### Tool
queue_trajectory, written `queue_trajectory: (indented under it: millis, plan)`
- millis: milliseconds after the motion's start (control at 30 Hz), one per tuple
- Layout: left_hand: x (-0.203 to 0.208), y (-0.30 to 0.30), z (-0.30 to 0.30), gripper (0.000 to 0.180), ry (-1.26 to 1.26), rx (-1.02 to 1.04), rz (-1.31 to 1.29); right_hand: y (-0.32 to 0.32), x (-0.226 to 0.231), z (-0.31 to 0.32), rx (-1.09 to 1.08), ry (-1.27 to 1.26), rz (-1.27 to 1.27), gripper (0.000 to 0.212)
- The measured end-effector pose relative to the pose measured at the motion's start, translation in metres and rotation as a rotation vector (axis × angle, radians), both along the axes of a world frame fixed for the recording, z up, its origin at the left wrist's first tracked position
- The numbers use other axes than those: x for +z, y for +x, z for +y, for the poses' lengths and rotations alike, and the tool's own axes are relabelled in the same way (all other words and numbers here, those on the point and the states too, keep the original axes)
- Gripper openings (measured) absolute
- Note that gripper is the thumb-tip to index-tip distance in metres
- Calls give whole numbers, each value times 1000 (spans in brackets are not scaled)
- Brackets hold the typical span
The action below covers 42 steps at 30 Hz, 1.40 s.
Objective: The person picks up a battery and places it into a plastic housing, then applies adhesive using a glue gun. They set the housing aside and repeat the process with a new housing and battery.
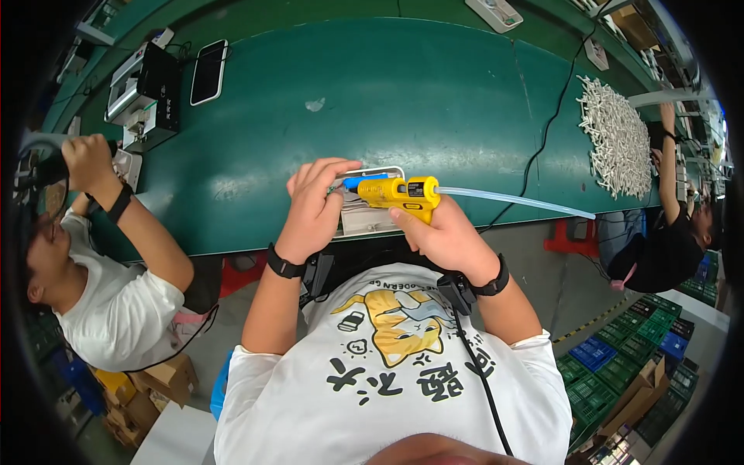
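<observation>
A yellow hot glue gun (391,192) with a blue nozzle end is in my right hand (453,236), the fingers wrapped round its handle. A long translucent glue stick (527,201) sticks out of its back to the right. The nozzle points left, toward my left hand (314,209), whose fingers are closed at the tip; what they pinch there is small and mostly hidden. Below the gun, at the table's near edge, lies a white tray-like casing (395,170), with pale parts (364,221) inside that the gun and hands partly cover.
On the green table (434,93), a heap of small white parts (616,139) lies right, past a black cable (554,116). Far left are a phone-like device (209,71) and a black machine (147,97). Co-workers sit left (116,287) and right (659,248).
</observation>
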<state>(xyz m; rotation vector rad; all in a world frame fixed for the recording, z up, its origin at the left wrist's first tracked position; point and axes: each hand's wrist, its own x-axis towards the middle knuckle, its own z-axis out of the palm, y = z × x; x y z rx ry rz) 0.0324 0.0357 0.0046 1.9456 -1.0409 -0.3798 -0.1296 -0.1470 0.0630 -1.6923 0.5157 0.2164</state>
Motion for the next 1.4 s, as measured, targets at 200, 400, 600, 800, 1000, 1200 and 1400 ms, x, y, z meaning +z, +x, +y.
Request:
queue_trajectory:
  millis: [200, 400, 600, 800, 1000, 1200, 1400]
  plan:
    - [2, 0, 3, 46, 14, 13, -13, -5, 13, 0, -51, -35, 41, 29]
    - [2, 0, 1, 42, 29, 12, -3, 5, 9, 4, -54, -117, -132, 33]
    - [-1, 2, 0, 33, 11, 48, 86, -7, 9, -7, -131, 82, -92, 36]
    - [-4, 15, -1, 26, 79, 21, 186, -45, -16, -46, -272, 220, -215, 31]
    - [10, 16, -4, 29, 101, -7, 119, -75, -51, -80, -462, 257, -448, 25]
    - [35, 0, 8, 74, 2, -94, -4, -79, -80, -94, -572, 300, -554, 24]
    - [55, 6, -19, 106, 416, -67, -212, -75, -79, -103, -564, 380, -612, 23]
